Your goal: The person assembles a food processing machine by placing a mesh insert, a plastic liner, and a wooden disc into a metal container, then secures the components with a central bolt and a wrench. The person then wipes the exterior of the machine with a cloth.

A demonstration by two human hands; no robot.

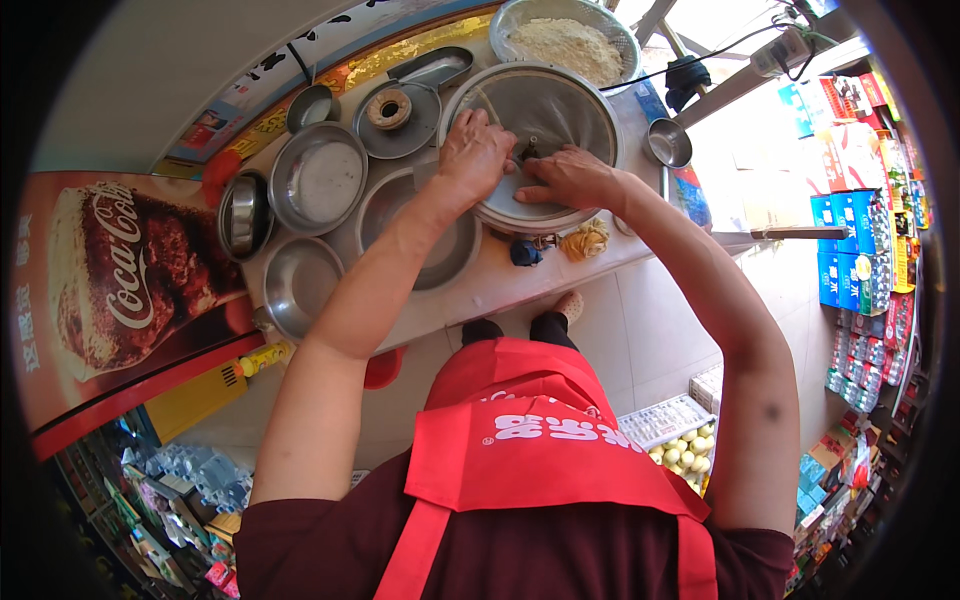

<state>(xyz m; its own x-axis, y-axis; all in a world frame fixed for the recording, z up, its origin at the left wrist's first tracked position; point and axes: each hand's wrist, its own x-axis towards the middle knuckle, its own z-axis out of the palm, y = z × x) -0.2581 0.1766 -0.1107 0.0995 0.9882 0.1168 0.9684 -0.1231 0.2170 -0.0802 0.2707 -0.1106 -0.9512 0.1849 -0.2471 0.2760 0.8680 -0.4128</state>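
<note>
In front of me on the counter stands a wide round metal basin [590, 112] with a small dark fitting [531, 142] near its middle. My left hand [477, 155] is over the basin's left side, its fingers curled closed. Coming in from the right, my right hand [572, 180] has bent fingers close together at the basin's near part, with the thumb lower down. Both hands nearly meet there. What lies between their fingers is hidden. Partly under my left forearm is a shallow metal pan [455, 262].
More metal pans [318, 180] crowd the counter's left, beside a lidded dish with a ring-shaped piece [389, 109]. Behind stands a colander of pale crumbly powder [565, 48]. A metal ladle [668, 143] lies right; bunched cloths [585, 240] sit at the near edge. Shelves of packages [855, 230] stand right.
</note>
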